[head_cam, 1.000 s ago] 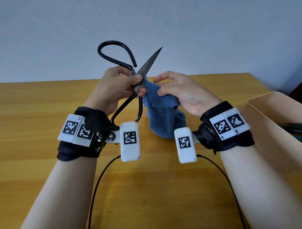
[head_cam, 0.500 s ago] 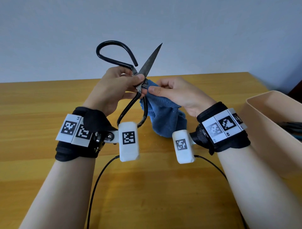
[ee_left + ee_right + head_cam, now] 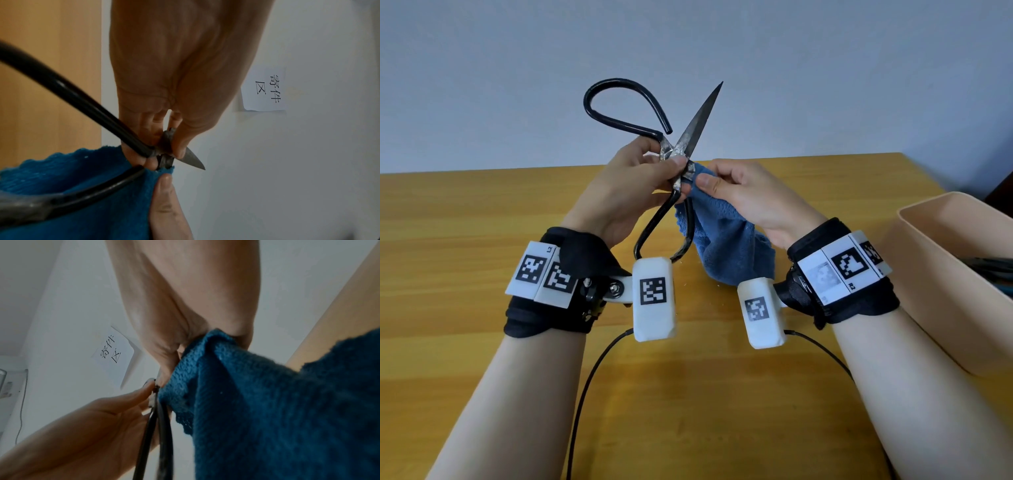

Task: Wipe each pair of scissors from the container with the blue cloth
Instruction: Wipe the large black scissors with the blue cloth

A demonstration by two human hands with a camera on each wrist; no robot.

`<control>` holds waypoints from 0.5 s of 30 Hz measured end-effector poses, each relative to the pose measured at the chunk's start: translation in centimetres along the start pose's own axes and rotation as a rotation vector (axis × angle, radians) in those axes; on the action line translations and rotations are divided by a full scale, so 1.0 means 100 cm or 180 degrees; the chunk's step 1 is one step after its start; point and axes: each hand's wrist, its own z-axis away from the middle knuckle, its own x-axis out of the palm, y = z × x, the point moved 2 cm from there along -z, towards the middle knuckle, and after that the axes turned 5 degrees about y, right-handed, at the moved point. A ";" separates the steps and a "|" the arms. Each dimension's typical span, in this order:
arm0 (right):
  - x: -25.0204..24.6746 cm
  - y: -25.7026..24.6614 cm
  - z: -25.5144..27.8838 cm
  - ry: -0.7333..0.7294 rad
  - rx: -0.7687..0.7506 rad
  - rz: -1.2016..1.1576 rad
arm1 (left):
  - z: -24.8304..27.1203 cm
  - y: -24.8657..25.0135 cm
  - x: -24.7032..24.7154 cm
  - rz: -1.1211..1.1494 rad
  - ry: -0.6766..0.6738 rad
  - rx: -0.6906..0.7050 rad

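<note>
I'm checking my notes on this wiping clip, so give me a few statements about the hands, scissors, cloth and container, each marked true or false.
1. The left hand grips the scissors near the pivot. True.
2. The blue cloth lies flat on the table. False: the right hand holds it up against the scissors.
3. The scissors are spread open. True.
4. The container sits at the person's left. False: it is at the right.

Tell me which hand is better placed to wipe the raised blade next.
Probably the right hand: it already pinches the blue cloth at the scissors pivot, below that blade. The left hand grips the scissors.
</note>
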 end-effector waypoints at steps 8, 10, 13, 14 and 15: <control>-0.001 0.007 -0.002 0.0212 -0.0034 0.0231 | -0.001 -0.009 0.005 -0.1033 -0.0242 -0.0234; -0.002 0.009 -0.004 0.0205 -0.0007 0.0176 | -0.001 -0.009 0.003 -0.1101 -0.0245 -0.0195; -0.003 0.011 -0.005 0.0176 0.0053 0.0086 | -0.001 -0.006 -0.002 -0.1090 -0.0195 -0.0091; -0.003 0.012 -0.005 0.0144 0.0082 0.0025 | -0.001 -0.005 -0.003 -0.1095 -0.0211 -0.0077; -0.003 0.012 -0.004 0.0100 0.0119 -0.0034 | -0.001 -0.005 -0.004 -0.1109 -0.0234 -0.0069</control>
